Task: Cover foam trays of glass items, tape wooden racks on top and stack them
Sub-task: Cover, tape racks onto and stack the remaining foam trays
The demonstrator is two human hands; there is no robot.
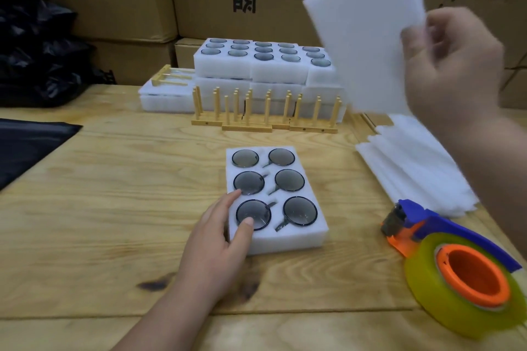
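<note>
White foam sheet [368, 34] is up in my right hand [453, 65], pinched by its lower right edge and tilted, well clear of everything below; I judge it is the cover for the foam tray [281, 239]. That tray sits mid-bench with six round glass items [289, 181] showing in their pockets. My left hand [219, 239] rests on the tray's near-left corner, its grip loose, fingers straight and pressing, probably to stop the light tray sliding when the sheet lands. Above the tray the air is open. To the right lie the spare sheet stack [413, 168] and the tape dispenser [462, 271], near the bench [114, 208] edge. Wooden racks [265, 114] stand behind, just before the stacked trays [265, 65].
</note>
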